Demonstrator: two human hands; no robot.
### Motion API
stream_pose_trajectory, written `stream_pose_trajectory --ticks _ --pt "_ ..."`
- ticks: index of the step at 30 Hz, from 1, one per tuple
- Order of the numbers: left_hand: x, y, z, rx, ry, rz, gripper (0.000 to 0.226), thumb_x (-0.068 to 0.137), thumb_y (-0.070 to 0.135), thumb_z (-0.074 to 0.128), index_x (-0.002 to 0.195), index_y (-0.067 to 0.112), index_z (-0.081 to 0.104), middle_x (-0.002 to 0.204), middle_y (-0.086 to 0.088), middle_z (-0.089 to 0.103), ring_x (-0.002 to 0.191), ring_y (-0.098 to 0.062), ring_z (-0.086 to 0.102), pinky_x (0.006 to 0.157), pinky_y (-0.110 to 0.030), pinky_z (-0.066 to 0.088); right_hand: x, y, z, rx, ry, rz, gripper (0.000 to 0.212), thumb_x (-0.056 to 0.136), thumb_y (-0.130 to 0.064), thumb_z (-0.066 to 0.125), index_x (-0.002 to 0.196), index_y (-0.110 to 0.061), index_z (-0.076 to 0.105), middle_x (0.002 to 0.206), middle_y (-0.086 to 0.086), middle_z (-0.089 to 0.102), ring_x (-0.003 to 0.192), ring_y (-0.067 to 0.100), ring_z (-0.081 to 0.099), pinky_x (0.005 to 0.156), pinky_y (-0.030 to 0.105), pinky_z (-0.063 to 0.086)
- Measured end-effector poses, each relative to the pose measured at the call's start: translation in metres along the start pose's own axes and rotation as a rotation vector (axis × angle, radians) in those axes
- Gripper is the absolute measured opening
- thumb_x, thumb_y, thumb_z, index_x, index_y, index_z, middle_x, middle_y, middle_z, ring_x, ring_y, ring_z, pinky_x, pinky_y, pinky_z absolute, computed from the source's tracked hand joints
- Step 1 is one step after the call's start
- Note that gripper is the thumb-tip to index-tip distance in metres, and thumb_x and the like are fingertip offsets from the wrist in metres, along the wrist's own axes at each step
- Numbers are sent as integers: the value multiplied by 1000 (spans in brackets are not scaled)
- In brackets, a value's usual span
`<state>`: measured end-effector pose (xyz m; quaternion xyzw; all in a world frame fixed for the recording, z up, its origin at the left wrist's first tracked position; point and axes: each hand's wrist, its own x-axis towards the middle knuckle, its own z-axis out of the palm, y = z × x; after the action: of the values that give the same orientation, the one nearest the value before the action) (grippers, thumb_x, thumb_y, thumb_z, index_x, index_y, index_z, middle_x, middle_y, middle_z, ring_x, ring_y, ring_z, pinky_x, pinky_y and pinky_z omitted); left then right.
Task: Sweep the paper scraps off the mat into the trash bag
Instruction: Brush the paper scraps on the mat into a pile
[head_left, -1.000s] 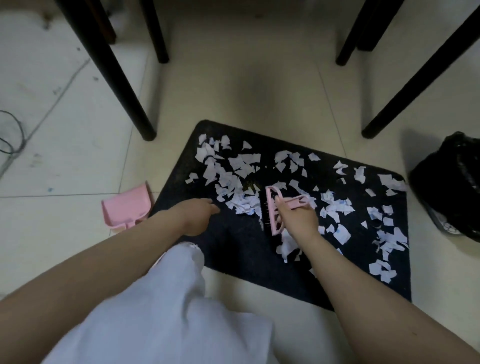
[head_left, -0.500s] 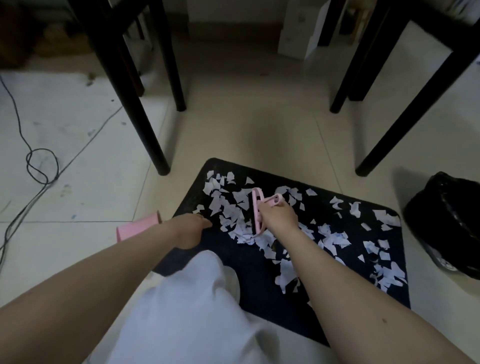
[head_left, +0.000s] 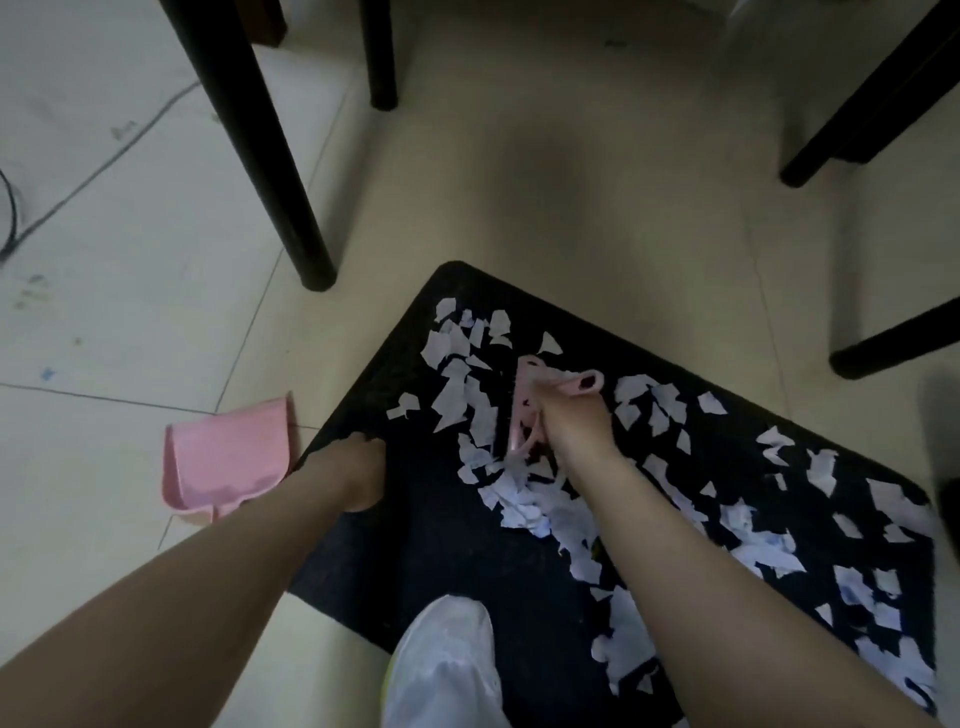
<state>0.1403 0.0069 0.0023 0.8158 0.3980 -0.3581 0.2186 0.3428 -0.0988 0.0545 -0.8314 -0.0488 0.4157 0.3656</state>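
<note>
Right hand (head_left: 569, 423) curled around the handle of a small pink plastic hand brush (head_left: 524, 410), bristle edge down on a dark rectangular floor mat (head_left: 415, 540), among torn white paper scraps (head_left: 524, 499). Left hand (head_left: 361, 475) resting at the mat's left edge, fingers bent over the edge and seemingly gripping it, though the fingertips sit partly in shadow. Scraps spread over the mat from the far left corner, past the brush, in a thick band along the right forearm, to the near right corner; near left part of the mat mostly bare. Pink plastic dustpan (head_left: 228, 457) lying on the pale tiled floor (head_left: 130, 338) just left of the mat, beside the left wrist. White cloth-covered knee (head_left: 447, 670) at the near edge, overlapping the mat. Black furniture legs (head_left: 265, 150) standing on the floor at far left and far right. Thin dark cable (head_left: 10, 208) at the far left edge. Dark shape at the right edge, too cropped to identify.
</note>
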Motion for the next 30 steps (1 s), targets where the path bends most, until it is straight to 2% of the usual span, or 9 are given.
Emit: stream_pose_trajectory --ticks 4,8,11,13,16,19,23,26,30 --pt "18 -2 13 -34 164 -138 62 88 34 55 140 9 32 151 -15 23 139 -30 28 107 -44 36 4 -16 63 61 -100 -99 24 92 -33 54 76 -17 61 70 -2 63 62 11 58 58 21 47" --pt "30 1 25 -47 180 -211 100 80 50 65 152 8 9 160 -12 0 149 -26 6 117 -44 23 6 -11 125 -38 -213 -139 19 92 -35 53 82 -20 61 73 -7 62 73 11 61 74 27 53" --pt "34 3 26 -49 147 -232 108 78 50 67 152 5 1 160 -13 -5 149 -27 3 117 -44 22 12 -4 138 -127 -181 -188 26 94 -33 50 91 -11 64 76 -1 64 77 16 63 74 31 54" --pt "34 6 26 -46 141 -241 109 78 48 69 152 5 1 160 -15 -5 149 -28 3 117 -45 22 17 1 134 -153 -112 -228 29 95 -31 48 80 -10 61 77 4 66 71 17 62 64 28 51" --pt "34 8 24 -61 142 -262 107 77 44 71 151 5 3 159 -16 -5 149 -30 4 116 -46 23 20 13 115 -182 34 -236 41 97 -30 48 59 -12 49 60 1 55 55 14 52 53 26 42" --pt "35 12 21 -93 139 -281 97 80 35 70 150 5 10 159 -17 -2 148 -31 6 114 -47 24 18 27 88 -79 204 -193 43 97 -27 48 58 -9 48 52 0 50 49 15 49 48 25 38" --pt "40 21 14 -167 190 -329 66 85 25 60 140 5 31 149 -18 24 140 -31 26 105 -45 36 13 35 54 -61 358 -108 46 98 -29 47 58 -7 50 51 0 48 45 13 44 47 22 29" --pt "43 27 6 -224 233 -295 51 86 25 56 130 7 39 137 -14 37 131 -29 36 99 -43 40 -1 21 44 79 376 -91 47 97 -26 47 54 -9 47 49 1 47 41 11 42 41 23 29" --pt "47 31 -6 -279 292 -175 43 86 20 54 125 7 40 132 -12 38 127 -30 39 94 -44 42 -13 -3 50 266 303 -142 45 96 -19 51 51 -14 46 47 -4 45 34 2 39 41 21 33"
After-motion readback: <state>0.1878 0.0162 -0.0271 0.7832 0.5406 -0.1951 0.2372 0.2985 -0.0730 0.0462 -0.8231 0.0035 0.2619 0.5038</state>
